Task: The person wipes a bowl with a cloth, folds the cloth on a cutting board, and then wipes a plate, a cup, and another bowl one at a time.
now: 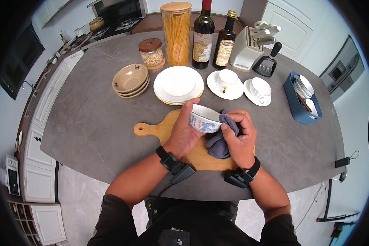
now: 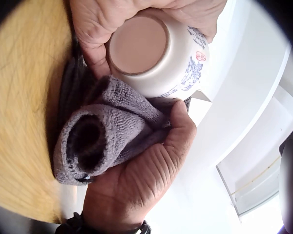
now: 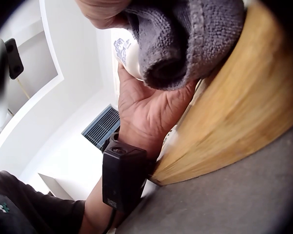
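Note:
My left hand (image 1: pixel 181 135) holds a small white bowl (image 1: pixel 204 125) with blue patterns and a red mark, thumb at its rim and palm along its side. The bowl is tilted; its unglazed round foot (image 2: pixel 139 45) shows in the left wrist view. With my right hand (image 1: pixel 242 141) I grip a grey-purple cloth (image 1: pixel 218 148), pinching a fold of it over the bowl's right rim. The rest of the cloth hangs bunched below, close over a wooden cutting board (image 1: pixel 209 163). In the right wrist view the cloth (image 3: pixel 210 44) hides most of the bowl.
Stacked brown bowls (image 1: pixel 130 80), white plates (image 1: pixel 178 82) and two cups on saucers (image 1: pixel 224 91) stand beyond the board. Behind them are a pasta jar (image 1: pixel 176 37), an oat jar (image 1: pixel 151 55), two bottles (image 1: pixel 203 41) and a knife block (image 1: pixel 246 49). A blue bin (image 1: pixel 301 104) with dishes sits right.

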`<state>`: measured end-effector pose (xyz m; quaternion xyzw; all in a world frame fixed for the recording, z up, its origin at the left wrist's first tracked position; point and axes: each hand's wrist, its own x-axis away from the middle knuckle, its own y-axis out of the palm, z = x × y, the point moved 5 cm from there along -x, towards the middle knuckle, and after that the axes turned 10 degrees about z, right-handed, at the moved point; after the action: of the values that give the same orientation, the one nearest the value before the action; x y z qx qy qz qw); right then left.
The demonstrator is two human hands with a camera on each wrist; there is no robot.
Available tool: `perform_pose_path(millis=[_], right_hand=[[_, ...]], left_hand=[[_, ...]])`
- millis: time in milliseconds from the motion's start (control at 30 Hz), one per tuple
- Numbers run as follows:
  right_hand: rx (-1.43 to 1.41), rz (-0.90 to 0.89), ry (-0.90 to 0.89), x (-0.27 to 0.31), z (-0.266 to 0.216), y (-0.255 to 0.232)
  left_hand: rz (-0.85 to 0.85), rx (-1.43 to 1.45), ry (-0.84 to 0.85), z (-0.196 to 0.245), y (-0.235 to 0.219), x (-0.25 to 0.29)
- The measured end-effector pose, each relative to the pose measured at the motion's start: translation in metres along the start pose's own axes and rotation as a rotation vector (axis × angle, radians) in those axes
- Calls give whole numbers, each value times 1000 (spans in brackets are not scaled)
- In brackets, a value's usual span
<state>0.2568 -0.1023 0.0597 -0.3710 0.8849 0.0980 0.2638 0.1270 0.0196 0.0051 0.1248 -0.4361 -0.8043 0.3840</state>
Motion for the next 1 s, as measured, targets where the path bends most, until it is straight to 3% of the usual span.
perform_pose_path(millis=[1000], right_hand=[[-52, -18, 65, -1, 5, -1]], left_hand=[[15, -67, 75, 1, -3, 1]])
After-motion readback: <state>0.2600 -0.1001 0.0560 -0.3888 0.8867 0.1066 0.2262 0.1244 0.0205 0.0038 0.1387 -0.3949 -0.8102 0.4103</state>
